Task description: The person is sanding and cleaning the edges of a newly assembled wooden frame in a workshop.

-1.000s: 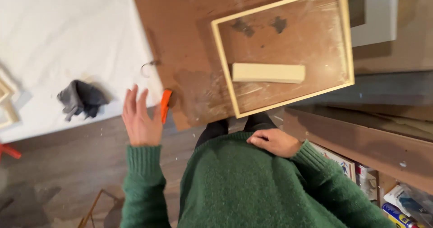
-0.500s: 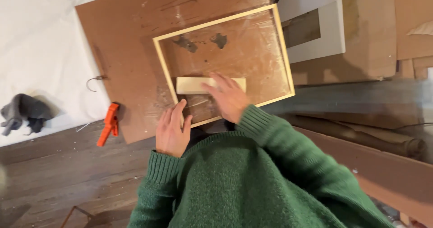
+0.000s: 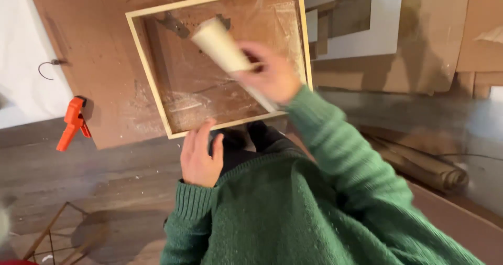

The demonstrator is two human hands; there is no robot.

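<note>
Right hand [image 3: 270,76] fingers clenched on a pale rectangular wooden block [image 3: 222,47], lifted and tilted above the thin light-wood square frame [image 3: 149,87]. Left hand [image 3: 200,157] fingers released and flat, tips just touching the frame's near rail.

Risks: grip sits at 1 end of the block (motion blur, contact hard to read), so it could pivot and drop onto the frame; thin rails may crack or shift.

Surface: scuffed brown hardboard sheet [image 3: 105,66], orange plastic spring clamp [image 3: 70,123] well left of the fingers, worn plank floor [image 3: 78,186] below.
</note>
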